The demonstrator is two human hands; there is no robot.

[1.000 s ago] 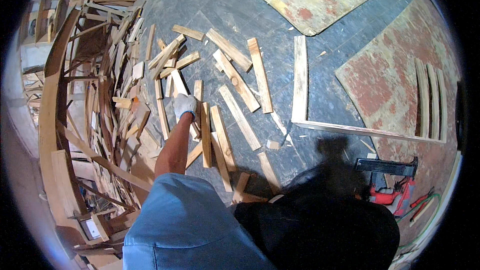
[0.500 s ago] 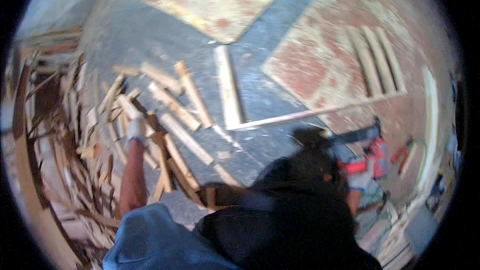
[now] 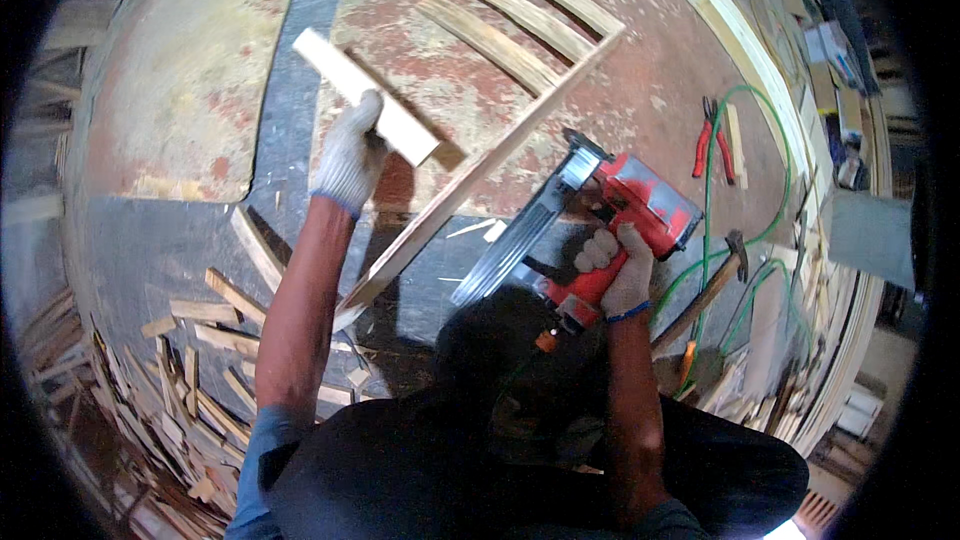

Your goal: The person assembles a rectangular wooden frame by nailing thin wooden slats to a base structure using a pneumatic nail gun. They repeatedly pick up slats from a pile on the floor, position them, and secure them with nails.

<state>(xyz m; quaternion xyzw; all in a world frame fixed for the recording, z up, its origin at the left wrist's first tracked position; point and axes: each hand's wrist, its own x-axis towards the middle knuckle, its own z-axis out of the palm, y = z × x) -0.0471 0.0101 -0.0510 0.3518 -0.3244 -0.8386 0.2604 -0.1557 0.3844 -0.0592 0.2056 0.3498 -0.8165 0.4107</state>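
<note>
My left hand [image 3: 348, 152], in a white knit glove, is closed round a short wooden slat [image 3: 401, 128] held above the floor. One end of this slat is close to a long narrow wooden strip [image 3: 455, 192]; I cannot tell if they touch. Three slats [image 3: 492, 41] lie side by side, each with one end at the strip's far part. In my right hand [image 3: 627, 275], also gloved, is the handle of a red nail gun [image 3: 652, 206]. Its long metal magazine [image 3: 520, 242] points toward the near left, just right of the strip.
Loose wood pieces [image 3: 205, 325] are heaped at the lower left. A hammer [image 3: 708, 295], red-handled pliers [image 3: 714, 145] and a green hose [image 3: 768, 105] lie to the right. Long pale boards [image 3: 735, 35] run along the far right. Worn sheets [image 3: 180, 90] cover parts of the dark floor.
The view has turned to the right. My left hand has left the wood heap and now carries a slat near the strip. The nail gun in my right hand is now closer to the strip.
</note>
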